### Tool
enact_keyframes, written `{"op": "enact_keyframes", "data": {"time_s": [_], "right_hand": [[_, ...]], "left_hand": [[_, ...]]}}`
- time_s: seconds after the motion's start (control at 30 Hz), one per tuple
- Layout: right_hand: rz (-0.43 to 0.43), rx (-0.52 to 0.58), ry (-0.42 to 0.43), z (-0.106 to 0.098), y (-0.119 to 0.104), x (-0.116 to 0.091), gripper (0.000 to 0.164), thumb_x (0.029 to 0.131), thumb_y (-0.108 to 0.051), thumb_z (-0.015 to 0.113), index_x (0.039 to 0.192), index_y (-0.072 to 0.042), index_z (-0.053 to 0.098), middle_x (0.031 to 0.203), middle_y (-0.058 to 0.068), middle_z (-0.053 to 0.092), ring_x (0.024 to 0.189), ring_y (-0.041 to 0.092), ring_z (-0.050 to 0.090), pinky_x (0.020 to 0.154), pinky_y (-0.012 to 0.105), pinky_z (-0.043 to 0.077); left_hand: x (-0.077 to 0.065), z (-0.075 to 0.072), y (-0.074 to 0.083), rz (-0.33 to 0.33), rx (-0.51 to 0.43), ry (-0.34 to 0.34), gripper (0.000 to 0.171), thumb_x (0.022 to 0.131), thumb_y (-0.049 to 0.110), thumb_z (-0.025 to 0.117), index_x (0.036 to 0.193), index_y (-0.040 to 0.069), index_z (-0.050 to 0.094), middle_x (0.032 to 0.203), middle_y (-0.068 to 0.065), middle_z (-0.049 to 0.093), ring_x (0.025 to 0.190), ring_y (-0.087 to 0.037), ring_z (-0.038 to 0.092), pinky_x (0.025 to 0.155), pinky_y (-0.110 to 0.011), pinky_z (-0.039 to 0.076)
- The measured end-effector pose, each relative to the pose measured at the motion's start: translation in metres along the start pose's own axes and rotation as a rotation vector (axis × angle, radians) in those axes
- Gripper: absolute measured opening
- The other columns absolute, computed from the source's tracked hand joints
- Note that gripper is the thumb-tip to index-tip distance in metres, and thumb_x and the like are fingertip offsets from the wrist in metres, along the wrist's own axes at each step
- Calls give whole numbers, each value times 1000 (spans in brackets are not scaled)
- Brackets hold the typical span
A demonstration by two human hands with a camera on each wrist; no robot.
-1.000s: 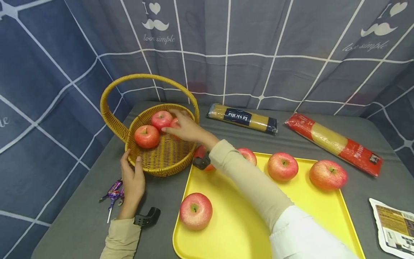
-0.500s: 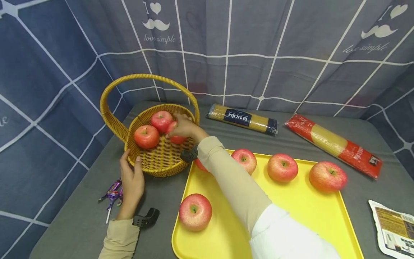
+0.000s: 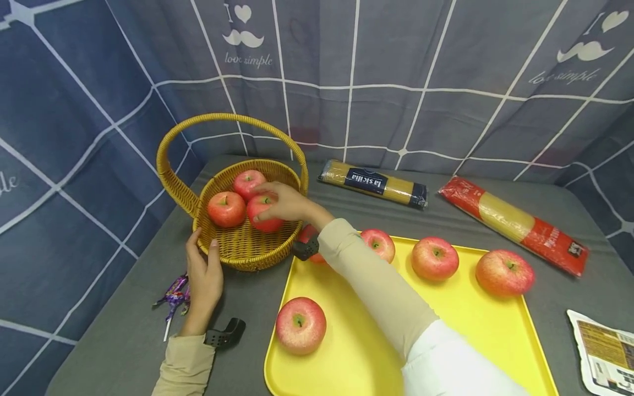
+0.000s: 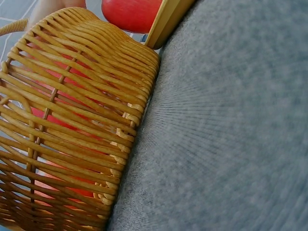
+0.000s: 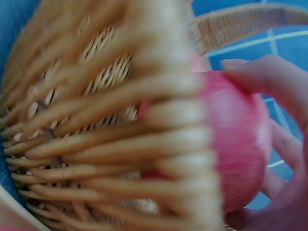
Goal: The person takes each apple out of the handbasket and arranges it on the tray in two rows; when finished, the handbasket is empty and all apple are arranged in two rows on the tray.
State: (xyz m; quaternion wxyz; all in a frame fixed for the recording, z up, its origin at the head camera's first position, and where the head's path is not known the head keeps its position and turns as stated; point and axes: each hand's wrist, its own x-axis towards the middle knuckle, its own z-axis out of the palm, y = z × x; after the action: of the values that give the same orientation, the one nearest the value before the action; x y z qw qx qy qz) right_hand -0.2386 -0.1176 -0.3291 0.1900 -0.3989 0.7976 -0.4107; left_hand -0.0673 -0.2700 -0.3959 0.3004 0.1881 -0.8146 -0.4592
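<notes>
A yellow wicker basket (image 3: 247,257) with a tall hoop handle stands at the left of the table. Inside it, two red apples (image 3: 226,209) lie toward the back left. My right hand (image 3: 284,202) reaches over the basket's right rim and grips a third apple (image 3: 262,212) from above; the right wrist view has this apple (image 5: 236,144) between thumb and fingers at the rim. My left hand (image 3: 204,275) rests its fingers against the basket's near-left rim, thumb apart. In the left wrist view the woven wall (image 4: 72,120) lets red apples show through its gaps.
A yellow tray (image 3: 356,341) holds several apples (image 3: 300,325). Two pasta packs, one blue-labelled (image 3: 372,183) and one red (image 3: 515,224), lie behind it. Wrapped lollipops (image 3: 175,297) lie left of my left hand. A white-edged packet (image 3: 604,349) sits at the right.
The apple in my right hand was deeper in the basket, half hidden by the fingers; now it shows more fully, slightly nearer me. My left hand stays at the rim.
</notes>
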Motion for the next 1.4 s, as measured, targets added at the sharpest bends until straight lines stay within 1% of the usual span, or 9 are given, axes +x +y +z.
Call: {"op": "enact_keyframes", "data": {"time_s": [0.13, 0.27, 0.43, 0.57, 0.7, 0.9, 1.13, 1.27, 1.4], "right_hand": [[-124, 70, 83, -13, -10, -26, 54, 72, -27, 74, 123, -20, 57, 128, -5, 51, 121, 7, 41, 100, 24, 35], [-223, 98, 132, -27, -19, -65, 51, 72, -25, 74, 120, -19, 59, 127, -4, 50, 119, 6, 42, 96, 25, 40], [-255, 120, 149, -30, -19, -114, 49, 72, -22, 74, 119, -20, 59, 128, -2, 48, 118, 8, 42, 90, 27, 45], [-226, 126, 121, -22, -10, -151, 48, 71, -22, 74, 117, -23, 58, 127, -2, 45, 118, 10, 42, 91, 29, 45], [-195, 53, 64, -12, 2, -190, 49, 69, -22, 75, 115, -27, 58, 128, -3, 44, 120, 11, 40, 96, 32, 40], [-256, -38, -21, 1, 22, -242, 54, 68, -20, 75, 117, -30, 54, 125, -5, 42, 117, 9, 38, 95, 25, 38], [-241, -124, -45, 15, 34, -278, 58, 70, -24, 74, 121, -32, 47, 127, -3, 36, 116, 8, 38, 91, 22, 40], [-198, -158, -41, 17, 35, -288, 61, 72, -30, 72, 125, -32, 42, 130, 0, 32, 115, 9, 40, 90, 23, 41], [-199, -188, -54, 17, 36, -293, 62, 74, -32, 71, 128, -31, 40, 131, -2, 34, 115, 8, 40, 91, 22, 41]], "left_hand": [[0, 2, 0, 2, 4, -5, 48, 95, 27, 42, 136, 5, 30, 140, -18, 33, 133, -31, 27, 108, -48, 19], [0, 3, -1, -4, -2, -16, 49, 95, 27, 42, 137, 5, 30, 141, -19, 32, 133, -31, 26, 108, -49, 19], [1, 0, -2, -9, -21, -15, 49, 95, 27, 41, 137, 6, 29, 141, -19, 31, 133, -30, 26, 109, -48, 18], [2, -3, -3, -1, -27, -9, 48, 95, 26, 41, 137, 5, 29, 140, -19, 32, 132, -30, 27, 108, -47, 20], [1, -2, -3, 3, -38, -17, 49, 95, 25, 42, 137, 4, 28, 139, -20, 31, 132, -30, 27, 108, -47, 20], [1, 1, -2, -9, -40, -20, 49, 95, 26, 42, 137, 5, 28, 141, -18, 31, 134, -28, 25, 109, -45, 19], [2, 1, -2, -5, -37, -21, 50, 95, 26, 42, 138, 5, 28, 141, -18, 31, 133, -29, 26, 108, -47, 19], [1, 1, -2, -11, -26, -29, 50, 95, 28, 41, 138, 6, 27, 141, -18, 30, 133, -31, 26, 108, -48, 20], [0, 1, -1, -13, -27, -26, 50, 95, 28, 41, 138, 6, 27, 141, -18, 30, 133, -31, 27, 107, -48, 20]]}}
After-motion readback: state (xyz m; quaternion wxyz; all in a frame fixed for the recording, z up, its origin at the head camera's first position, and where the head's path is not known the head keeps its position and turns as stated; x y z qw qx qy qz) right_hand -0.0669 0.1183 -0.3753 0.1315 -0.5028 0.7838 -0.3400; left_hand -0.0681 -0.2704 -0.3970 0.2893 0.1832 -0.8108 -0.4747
